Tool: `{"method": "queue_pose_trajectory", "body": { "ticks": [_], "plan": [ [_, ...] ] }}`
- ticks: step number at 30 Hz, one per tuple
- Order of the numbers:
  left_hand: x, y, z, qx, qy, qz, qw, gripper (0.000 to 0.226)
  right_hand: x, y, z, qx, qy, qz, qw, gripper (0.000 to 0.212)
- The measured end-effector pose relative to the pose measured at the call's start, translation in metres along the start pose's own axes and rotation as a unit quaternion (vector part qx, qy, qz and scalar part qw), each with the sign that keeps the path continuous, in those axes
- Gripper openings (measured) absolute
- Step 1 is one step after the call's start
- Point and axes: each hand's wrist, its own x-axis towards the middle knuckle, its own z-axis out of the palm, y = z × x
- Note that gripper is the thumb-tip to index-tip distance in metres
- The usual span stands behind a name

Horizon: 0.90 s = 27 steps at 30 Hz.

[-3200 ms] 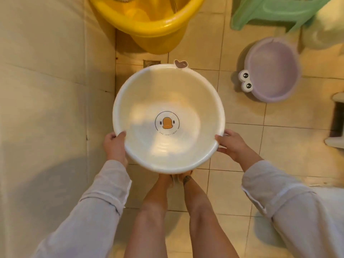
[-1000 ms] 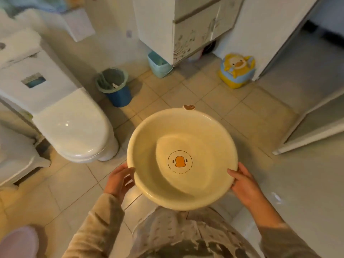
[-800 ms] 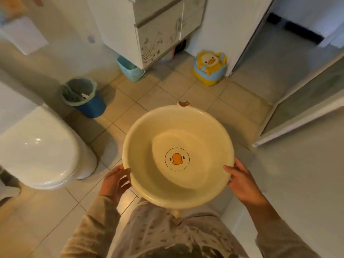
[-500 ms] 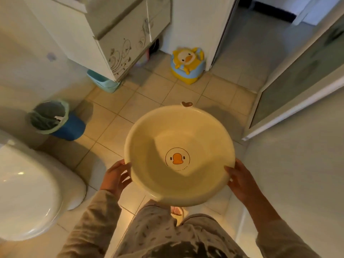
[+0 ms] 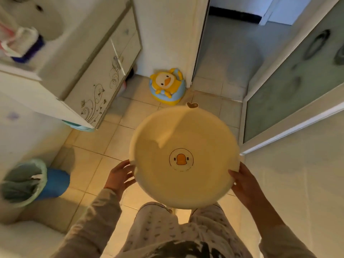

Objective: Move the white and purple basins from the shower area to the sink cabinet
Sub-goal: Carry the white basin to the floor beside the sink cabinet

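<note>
I hold the white basin, round with an orange duck print at its bottom and a small brown heart tab on its far rim, level in front of my waist. My left hand grips its left rim and my right hand grips its right rim. The sink cabinet, white with dark swirl patterns on its doors, stands to the upper left, with its lower edge raised off the floor. The purple basin is out of view.
A yellow duck potty sits on the tiles by the doorway. A blue bin with a green liner stands at left, a teal container peeks from under the cabinet. A glass shower door runs along the right. The toilet edge is at lower left.
I lifted the white basin from the shower floor and turned away with it. The view has swung rightwards past the toilet; the sink cabinet and doorway are now closer.
</note>
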Motion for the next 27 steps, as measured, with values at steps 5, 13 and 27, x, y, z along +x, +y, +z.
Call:
{"method": "queue_pose_trajectory", "body": {
  "ticks": [5,13,27],
  "plan": [
    [0.038,0.039,0.029,0.008,-0.007,0.001,1.000,0.023,0.042,-0.031,0.013,0.022,0.007,0.005,1.000,0.053],
    [0.090,0.064,0.100,-0.052,0.034,-0.006,0.998,0.022,0.146,-0.113,0.009,-0.021,-0.041,0.022,0.999,0.054],
    [0.112,0.070,0.217,-0.227,0.170,-0.042,0.958,0.021,0.324,-0.277,0.060,-0.218,-0.201,0.055,0.953,0.043]
  ]
}}
